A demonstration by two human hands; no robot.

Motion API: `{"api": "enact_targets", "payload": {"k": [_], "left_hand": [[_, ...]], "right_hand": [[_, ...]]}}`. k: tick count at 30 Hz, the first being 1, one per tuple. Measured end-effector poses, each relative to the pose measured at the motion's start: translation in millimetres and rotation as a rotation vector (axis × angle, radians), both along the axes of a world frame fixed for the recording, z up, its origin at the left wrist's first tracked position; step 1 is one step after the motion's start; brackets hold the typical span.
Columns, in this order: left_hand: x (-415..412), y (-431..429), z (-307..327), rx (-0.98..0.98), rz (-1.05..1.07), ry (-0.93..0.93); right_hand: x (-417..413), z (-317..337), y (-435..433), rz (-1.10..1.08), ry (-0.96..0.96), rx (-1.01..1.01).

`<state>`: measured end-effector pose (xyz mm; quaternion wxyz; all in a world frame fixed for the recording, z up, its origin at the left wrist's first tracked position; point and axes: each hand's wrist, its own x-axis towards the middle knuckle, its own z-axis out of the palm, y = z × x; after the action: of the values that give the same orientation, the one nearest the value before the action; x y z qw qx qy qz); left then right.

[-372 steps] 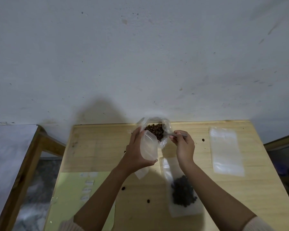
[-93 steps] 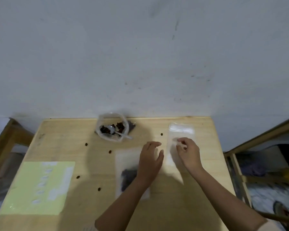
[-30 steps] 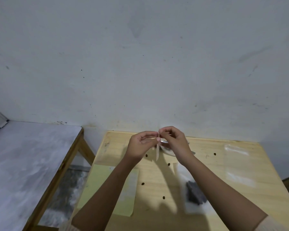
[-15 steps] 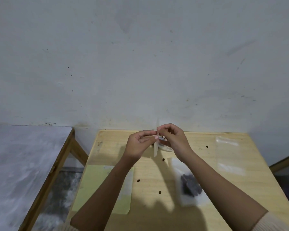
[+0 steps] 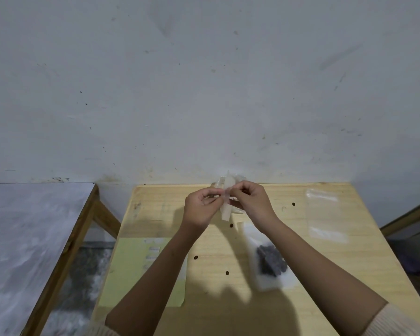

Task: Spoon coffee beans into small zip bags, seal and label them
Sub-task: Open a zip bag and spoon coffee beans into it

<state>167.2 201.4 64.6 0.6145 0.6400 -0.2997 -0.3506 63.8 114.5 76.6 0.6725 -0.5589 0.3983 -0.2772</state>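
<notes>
Above the wooden table (image 5: 349, 275) I hold a small empty zip bag (image 5: 226, 209) edge-on, pinched at its top by my left hand (image 5: 201, 207) and my right hand (image 5: 249, 202). It hangs down between my fingers. Behind my hands the clear bag of coffee beans (image 5: 238, 178) is mostly hidden. A filled zip bag (image 5: 269, 260) with dark beans lies flat under my right forearm. Another empty zip bag (image 5: 325, 214) lies at the right. A pale green label sheet (image 5: 131, 270) lies at the left front.
Several loose beans (image 5: 196, 257) are scattered on the table top. A grey-topped table (image 5: 29, 238) with wooden legs stands to the left. A plain wall rises directly behind the table's far edge.
Earlier I spooned beans into a bag, laid it down and picked an empty bag off the right pile. Over the last second both hands stay pinched on its top, raised slightly.
</notes>
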Motion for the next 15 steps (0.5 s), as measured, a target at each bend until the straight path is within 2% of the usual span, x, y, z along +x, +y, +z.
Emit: {"api": "enact_targets", "payload": {"k": [4,9,12,15], "left_hand": [[0,-7,-2,0.111,0.098,-0.132],[10,-8,-6,0.204,-0.047,-0.411],[7,-9,-10,0.228,-0.042,-0.498],[-2,-11,-15,0.251,-0.013,-0.566]], "right_hand": [[2,-2,3,0.074,0.09,-0.102],[4,-5,-4,0.079,0.36,-0.303],[7,-5,-7,0.076,0.5,-0.429],[11,-5,-6,0.097,0.566,-0.466]]}}
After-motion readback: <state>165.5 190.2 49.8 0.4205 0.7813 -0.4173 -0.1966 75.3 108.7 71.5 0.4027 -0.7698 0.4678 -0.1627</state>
